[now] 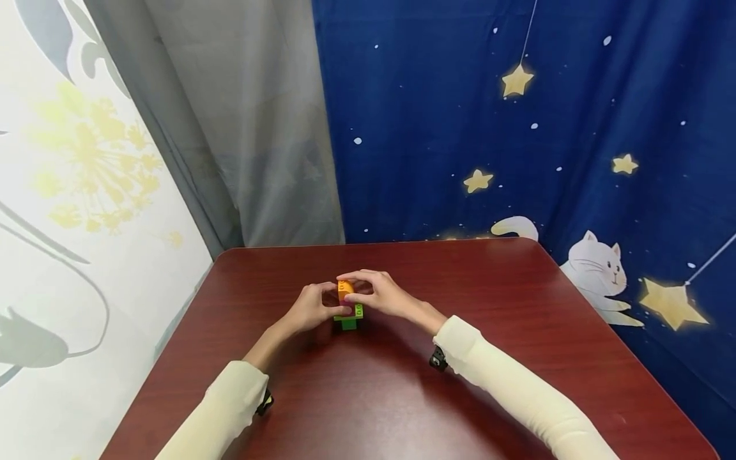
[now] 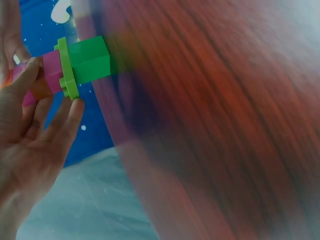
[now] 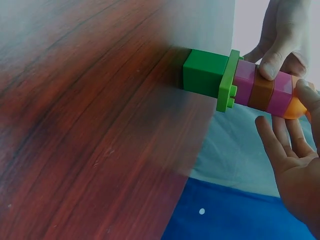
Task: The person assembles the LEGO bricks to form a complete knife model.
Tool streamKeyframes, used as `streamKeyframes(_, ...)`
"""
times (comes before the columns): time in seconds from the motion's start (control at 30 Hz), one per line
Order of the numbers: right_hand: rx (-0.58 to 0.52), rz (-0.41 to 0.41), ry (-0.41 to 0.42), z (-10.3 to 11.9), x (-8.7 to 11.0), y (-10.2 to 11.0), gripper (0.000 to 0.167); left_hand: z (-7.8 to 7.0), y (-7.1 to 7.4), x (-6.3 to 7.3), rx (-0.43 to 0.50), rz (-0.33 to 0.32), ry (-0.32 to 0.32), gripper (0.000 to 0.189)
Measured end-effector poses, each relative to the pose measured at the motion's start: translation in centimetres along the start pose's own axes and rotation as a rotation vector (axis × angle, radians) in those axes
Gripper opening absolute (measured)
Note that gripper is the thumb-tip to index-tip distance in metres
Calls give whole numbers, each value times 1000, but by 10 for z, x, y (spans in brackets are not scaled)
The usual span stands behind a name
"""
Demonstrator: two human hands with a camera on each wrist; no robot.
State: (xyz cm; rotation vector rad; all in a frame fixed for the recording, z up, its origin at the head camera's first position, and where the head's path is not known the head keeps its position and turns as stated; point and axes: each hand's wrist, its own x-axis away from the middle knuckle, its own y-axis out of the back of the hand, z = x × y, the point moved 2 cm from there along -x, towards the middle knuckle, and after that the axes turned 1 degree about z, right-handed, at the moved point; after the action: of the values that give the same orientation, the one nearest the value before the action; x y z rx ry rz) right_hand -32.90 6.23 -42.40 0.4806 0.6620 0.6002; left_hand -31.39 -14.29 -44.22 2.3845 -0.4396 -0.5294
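Behind the worktop hang a dark blue cloth backdrop printed with yellow stars and a white cat and a plain grey curtain, with a white floral panel at the left; no writing or brand can be read on any of them. The glossy reddish-brown wooden worktop runs out of the bottom of the head view, and both wrist views show its grain partly smeared by blur. Near its middle stands a small tower of plastic toy bricks: a dark green cube at the base touching the wood, a thin lime-green plate above it, then magenta and brown-orange layers topped by an orange piece. From the head camera most of the upper tower is hidden by fingers, so the layers can only be counted from the wrist views, and the studs show no lettering. The left hand is at the tower's left side, its thumb pressed on the magenta brick and its other fingers fairly straight against the lime plate's edge. The right hand arches over from the right, fingertips curled onto the orange top piece, palm open below. Cream sleeves cover both forearms.
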Motion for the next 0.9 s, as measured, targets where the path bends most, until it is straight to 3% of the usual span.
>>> streamKeyframes(0.27,-32,-29,-22,-11,14,11,45,-8,-14,-11,-24,0,-34,32)
streamKeyframes(0.67,-18,-102,-39,-16,32,29,44,-18,-33,-31,51,59,-2,35)
streamKeyframes(0.9,-20,-138,-96,-31,45,38,55,-24,-48,-44,72,77,25,43)
